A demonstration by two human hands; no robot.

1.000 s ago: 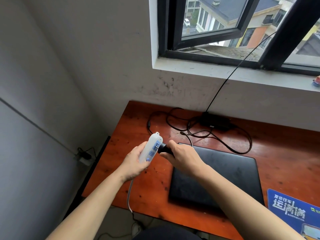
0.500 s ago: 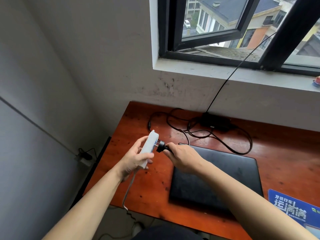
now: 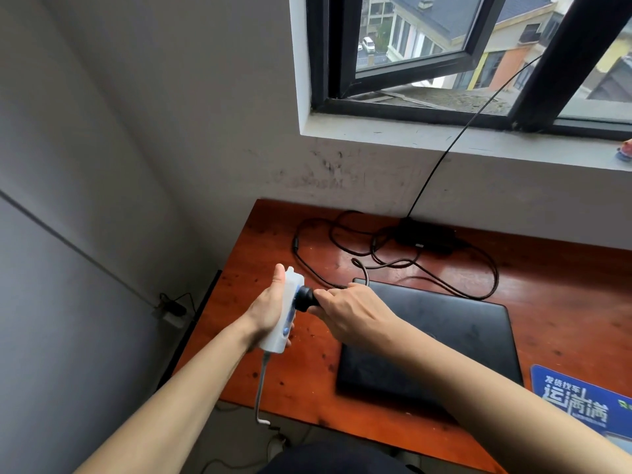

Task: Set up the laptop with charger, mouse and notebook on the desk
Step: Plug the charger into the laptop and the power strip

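My left hand [image 3: 270,309] grips a white power strip [image 3: 285,319] upright above the left part of the red-brown desk [image 3: 564,302]. My right hand [image 3: 349,311] pinches the charger's black plug [image 3: 304,298], which sits pressed against the strip's face. The plug's black cable [image 3: 427,278] loops across the desk to the black charger brick [image 3: 425,236] near the wall. A shut black laptop [image 3: 444,336] lies flat under my right forearm. A blue mouse pad [image 3: 581,396] shows at the right edge. No mouse or notebook is visible.
The strip's grey cord [image 3: 260,388] hangs off the desk's front edge. A second socket with black plug [image 3: 172,311] lies on the floor at the left wall. A thin black wire [image 3: 461,131] runs from the brick up through the window.
My left hand turned the strip upright and edge-on. My right hand pushed the black plug from a small gap fully against the strip.
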